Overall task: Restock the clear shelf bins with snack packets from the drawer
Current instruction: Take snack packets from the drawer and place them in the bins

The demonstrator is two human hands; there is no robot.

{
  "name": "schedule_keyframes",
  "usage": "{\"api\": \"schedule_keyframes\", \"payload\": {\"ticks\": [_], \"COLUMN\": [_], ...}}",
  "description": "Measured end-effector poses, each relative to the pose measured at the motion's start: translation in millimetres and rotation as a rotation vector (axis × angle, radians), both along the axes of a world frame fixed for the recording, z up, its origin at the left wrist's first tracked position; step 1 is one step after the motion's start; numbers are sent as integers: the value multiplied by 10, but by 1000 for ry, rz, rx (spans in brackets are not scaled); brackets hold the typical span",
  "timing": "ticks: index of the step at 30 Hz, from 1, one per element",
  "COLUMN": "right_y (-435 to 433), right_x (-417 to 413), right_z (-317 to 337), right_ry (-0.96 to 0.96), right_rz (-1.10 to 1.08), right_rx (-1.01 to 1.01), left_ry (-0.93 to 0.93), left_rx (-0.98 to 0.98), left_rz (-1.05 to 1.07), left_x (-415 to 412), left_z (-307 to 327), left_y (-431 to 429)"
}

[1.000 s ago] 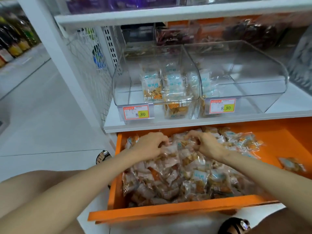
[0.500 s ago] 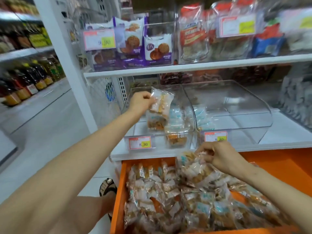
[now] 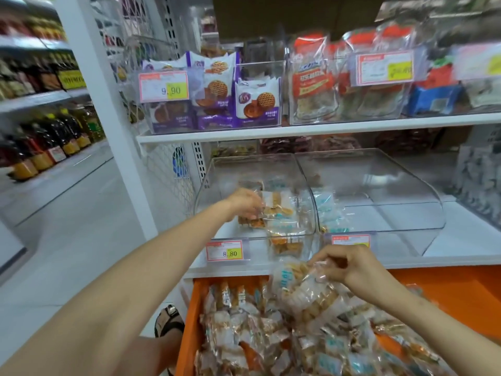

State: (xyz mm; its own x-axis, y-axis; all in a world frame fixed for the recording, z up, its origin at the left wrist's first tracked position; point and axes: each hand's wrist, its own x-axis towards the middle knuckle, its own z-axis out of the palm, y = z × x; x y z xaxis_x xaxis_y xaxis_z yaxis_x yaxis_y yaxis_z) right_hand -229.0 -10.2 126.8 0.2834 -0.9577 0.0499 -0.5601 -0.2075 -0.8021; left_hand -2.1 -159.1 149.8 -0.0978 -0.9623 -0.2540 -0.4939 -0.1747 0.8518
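- The left hand [image 3: 245, 203] pinches crinkly, clear-wrapped snack packets [image 3: 275, 207] inside the left bin [image 3: 217, 185], just above the few lying there
- The right hand [image 3: 352, 267] grips a bundle of packets [image 3: 303, 289] just over the heaped orange drawer [image 3: 447, 294]
- Above it, the glossy, curved right bin [image 3: 393, 191] looks nearly bare; restocking seems barely begun

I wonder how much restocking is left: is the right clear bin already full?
No, the right bin holds only a few packets at its left side; the rest looks bare.
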Motion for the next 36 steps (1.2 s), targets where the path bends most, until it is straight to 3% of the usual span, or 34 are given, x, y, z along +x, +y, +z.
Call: {"api": "schedule_keyframes", "payload": {"ticks": [5,7,10,13,16,18,26,30,36], "right_y": [17,21,29,16,-37,-49,21,-53,-98], "right_x": [91,59,0,-13,-5,11,111,28,-38], "right_z": [59,55,66,114,157,182,225,204,168], "right_ry": [-31,-23,-44,-89,-164,-226,-418,-444,-482], "right_rz": [-9,-5,-17,-44,-77,-87,-267,-360,-281], "right_rx": [-31,-26,-14,-33,-94,-127,-292,-244,-105], "left_ry": [108,-18,-303,-269,-231,-287,-107,74,277], "left_rx": [-32,-56,-254,-533,-442,-388,-459,-401,-199], "left_rz": [-15,-63,-91,-178,-494,-571,-320,-72,290], "left_x": [-232,-282,-212,-109,-92,-97,-14,34,-228], "left_z": [-8,52,163,296,314,229,409,537,400], "left_y": [9,4,55,352,795,946,930,618,-182]}}
